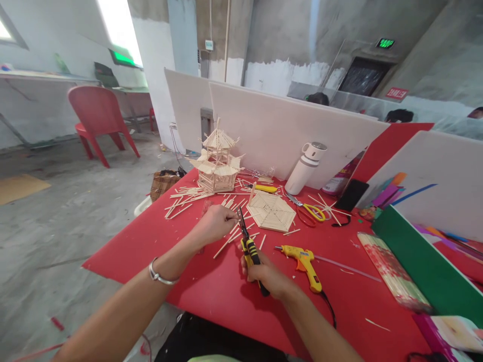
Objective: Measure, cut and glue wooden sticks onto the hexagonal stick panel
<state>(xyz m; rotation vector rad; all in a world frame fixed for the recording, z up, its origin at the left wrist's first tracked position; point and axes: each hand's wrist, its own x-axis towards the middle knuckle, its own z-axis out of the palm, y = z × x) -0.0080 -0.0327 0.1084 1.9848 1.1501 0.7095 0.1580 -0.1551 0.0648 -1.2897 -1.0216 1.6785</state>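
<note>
My right hand (268, 275) is closed round the yellow-and-black handles of a pair of pliers (247, 240), whose jaws point up toward my left hand. My left hand (216, 222), fingers pinched, holds a thin wooden stick (231, 219) at the jaws. Loose wooden sticks (184, 198) lie scattered on the red table (211, 286). A flat hexagonal panel of sticks (270, 211) rests just beyond the pliers. A small pagoda model of sticks (217, 161) stands at the table's far edge.
A yellow glue gun (304, 262) lies right of my right hand, its cord trailing off. Yellow-handled scissors (311, 210), a white flask (306, 167), a black phone (351, 195), a bundle of sticks (392, 274) and green board (426, 264) sit to the right. White partitions (287, 128) stand behind; a red chair (98, 118) far left.
</note>
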